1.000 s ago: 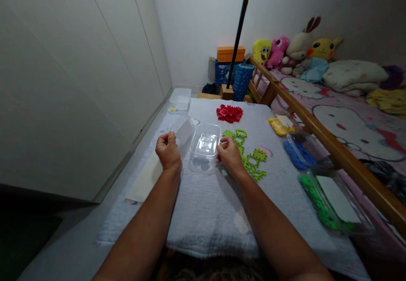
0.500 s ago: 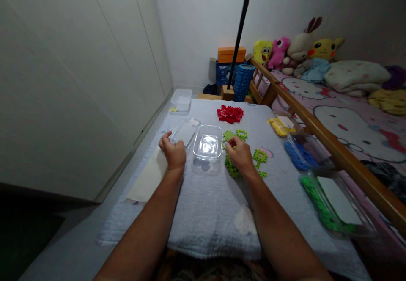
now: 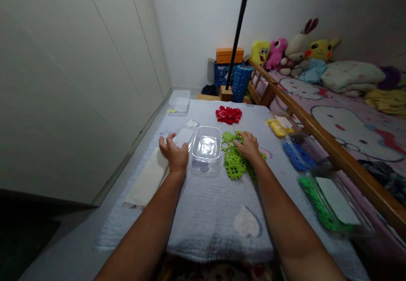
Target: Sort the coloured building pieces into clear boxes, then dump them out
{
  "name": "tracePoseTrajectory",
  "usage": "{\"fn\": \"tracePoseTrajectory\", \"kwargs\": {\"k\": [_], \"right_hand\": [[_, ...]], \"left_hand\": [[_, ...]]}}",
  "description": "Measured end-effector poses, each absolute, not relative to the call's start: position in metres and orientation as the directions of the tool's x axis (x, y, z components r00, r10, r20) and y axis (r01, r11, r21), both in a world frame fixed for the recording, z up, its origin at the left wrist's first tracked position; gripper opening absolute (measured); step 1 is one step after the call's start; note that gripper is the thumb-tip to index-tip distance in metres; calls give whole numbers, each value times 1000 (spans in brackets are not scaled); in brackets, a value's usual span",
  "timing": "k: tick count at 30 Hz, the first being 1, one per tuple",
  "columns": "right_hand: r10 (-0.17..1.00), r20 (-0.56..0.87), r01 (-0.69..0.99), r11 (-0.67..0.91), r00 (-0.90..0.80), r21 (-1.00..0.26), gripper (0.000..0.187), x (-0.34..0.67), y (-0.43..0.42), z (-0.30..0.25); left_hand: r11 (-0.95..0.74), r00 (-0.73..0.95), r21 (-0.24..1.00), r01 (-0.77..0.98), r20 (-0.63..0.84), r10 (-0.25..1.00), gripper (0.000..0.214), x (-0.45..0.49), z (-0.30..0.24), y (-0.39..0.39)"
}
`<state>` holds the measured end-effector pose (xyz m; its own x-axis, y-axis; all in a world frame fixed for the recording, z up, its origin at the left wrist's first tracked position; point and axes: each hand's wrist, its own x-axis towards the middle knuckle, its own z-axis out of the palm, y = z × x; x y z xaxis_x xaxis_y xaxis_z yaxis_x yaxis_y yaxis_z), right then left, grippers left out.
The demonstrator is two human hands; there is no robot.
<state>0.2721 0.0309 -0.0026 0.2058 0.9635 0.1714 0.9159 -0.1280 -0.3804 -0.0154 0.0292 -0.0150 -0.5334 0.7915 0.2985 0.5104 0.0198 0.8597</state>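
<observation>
My left hand (image 3: 176, 155) has its fingers spread and curled, with nothing visible in it. Just beyond it lies a clear plastic lid (image 3: 184, 136) with a white label, beside a folded cream cloth (image 3: 146, 180). A clear plastic container (image 3: 207, 144), open at the top, stands between my hands. To its right is a loose pile of light green interlocking plastic pieces (image 3: 234, 163). Over the far right part of this pile is my right hand (image 3: 249, 146), thumb and fingers apart at the pieces. The hand and forearm cover some of them.
Red interlocking pieces (image 3: 229, 114) are heaped farther back. Another clear container (image 3: 179, 102) stands at the far left corner. Along the right edge are clear boxes of yellow pieces (image 3: 276, 127), blue pieces (image 3: 297, 155) and green pieces (image 3: 319, 205), beside a wooden bed rail (image 3: 317, 126).
My left hand has come off the clear lid, which now lies nearer and lower, and its fingers have spread. My right hand has moved right and away from me over the light green pieces.
</observation>
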Motion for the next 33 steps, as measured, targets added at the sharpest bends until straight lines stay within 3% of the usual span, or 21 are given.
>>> {"fn": "tracePoseTrajectory", "kwargs": {"k": [4,10,15,18,22,25,29,33], "right_hand": [[984,65,939,-139,168,-314,52,262,44,1],[999,15,950,-40,46,-308,36,263,49,3],[994,103,938,56,-22,-342,19,272,45,1],[987,161,921,75,-13,-383,22,279,45,-4],[958,245,927,-46,146,-371,32,285,42,-14],[957,225,931,-95,183,-352,27,288,38,-18],[964,199,923,-93,177,-372,21,290,36,-16],[946,282,874,-5,162,-486,22,288,36,-2]], "left_hand": [[-22,-510,818,575,380,772,53,-13,-12,25],[-256,-284,728,636,530,799,41,-3,0,7],[-317,-142,765,561,466,873,29,6,1,-2],[-268,-159,816,513,397,904,30,6,-3,0],[-261,-166,843,471,376,912,30,3,-7,5],[-272,-156,843,465,380,912,30,3,-5,5],[-244,-168,851,465,356,919,31,4,0,3],[-230,-196,861,453,348,917,33,2,2,3]]}}
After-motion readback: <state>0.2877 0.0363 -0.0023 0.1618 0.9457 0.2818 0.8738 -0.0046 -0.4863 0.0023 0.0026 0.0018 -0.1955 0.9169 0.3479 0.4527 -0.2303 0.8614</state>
